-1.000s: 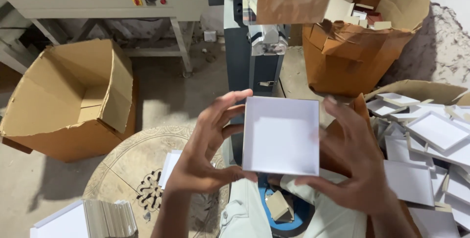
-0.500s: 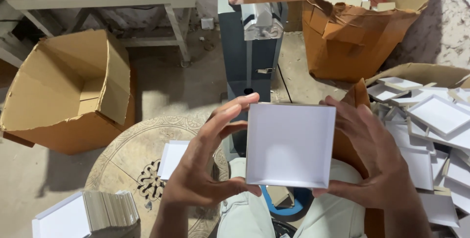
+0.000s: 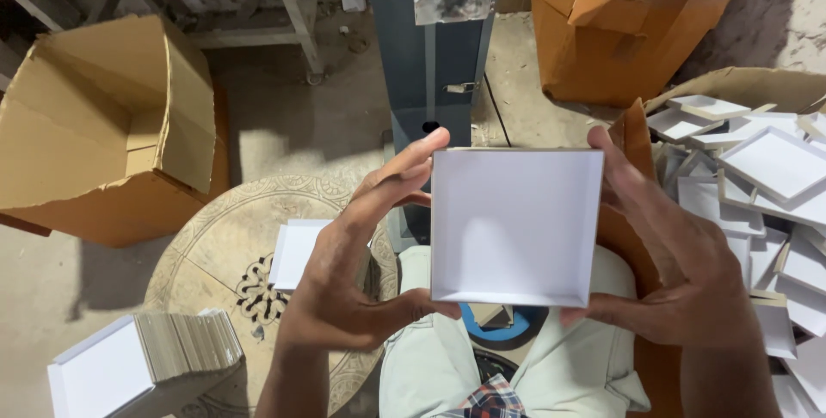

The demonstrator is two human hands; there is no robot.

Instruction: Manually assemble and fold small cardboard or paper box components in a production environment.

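Concrete floor underfoot, cardboard everywhere: an open brown carton (image 3: pixel 103 143) at the left, a torn one (image 3: pixel 637 22) up at the right, a dark machine column (image 3: pixel 434 65) straight ahead. Centre frame, the white box tray (image 3: pixel 514 224) is held up over the person's lap, open side facing the camera. Left hand (image 3: pixel 344 285) grips its left wall, thumb hooked under the bottom edge, fingers spread up the side; right hand (image 3: pixel 680 267) clasps the right wall the same way. Down left, a stack of flat white blanks (image 3: pixel 142 366) sits at the near edge of the round patterned table (image 3: pixel 215 237); one loose blank (image 3: pixel 297 250) lies nearer its middle. Finished trays (image 3: pixel 757 186) pile up right. Risk, I'd judge: thin walls, so a hard squeeze could buckle a corner.
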